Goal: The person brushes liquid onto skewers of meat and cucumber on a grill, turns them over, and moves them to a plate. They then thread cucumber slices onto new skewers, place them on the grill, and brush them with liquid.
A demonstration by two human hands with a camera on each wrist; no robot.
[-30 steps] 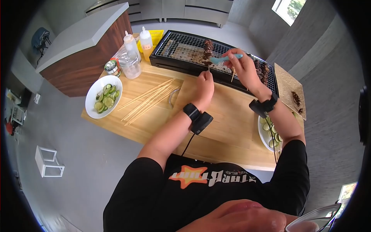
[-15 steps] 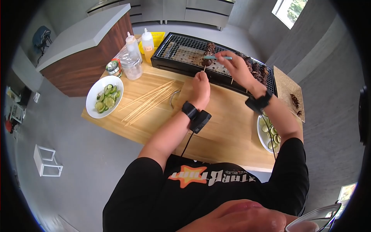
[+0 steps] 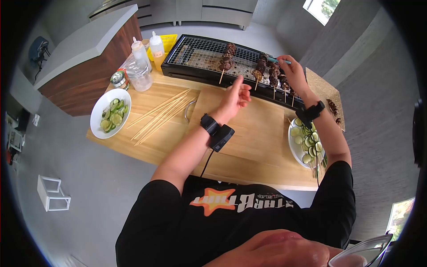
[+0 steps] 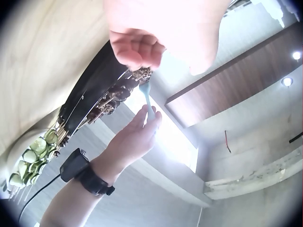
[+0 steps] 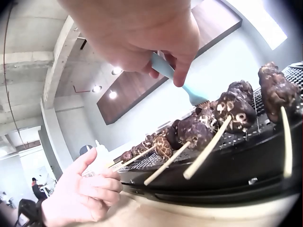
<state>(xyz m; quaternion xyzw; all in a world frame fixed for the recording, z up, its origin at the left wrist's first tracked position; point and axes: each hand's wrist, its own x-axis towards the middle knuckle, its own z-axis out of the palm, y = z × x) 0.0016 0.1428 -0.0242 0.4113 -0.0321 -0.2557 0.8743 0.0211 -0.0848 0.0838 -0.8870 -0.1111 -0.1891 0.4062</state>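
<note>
Wooden table (image 3: 151, 95) carries: black grill (image 3: 189, 74) along far side; squeeze bottles (image 3: 141, 58), clear jar (image 3: 140, 80), can (image 3: 118, 80) far left; white bowl (image 3: 95, 119) of green slices and loose sticks (image 3: 163, 119) left; second white dish (image 3: 292, 141), also green slices, right.

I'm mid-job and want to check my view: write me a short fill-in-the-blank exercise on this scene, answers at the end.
1. The right hand holds a light-blue ____.
2. The left hand holds ____.
3. The loaded skewers rest on a black ____.
4. The basket near the squeeze bottles is ____.

Missing words: brush; nothing; grill; yellow.
</note>
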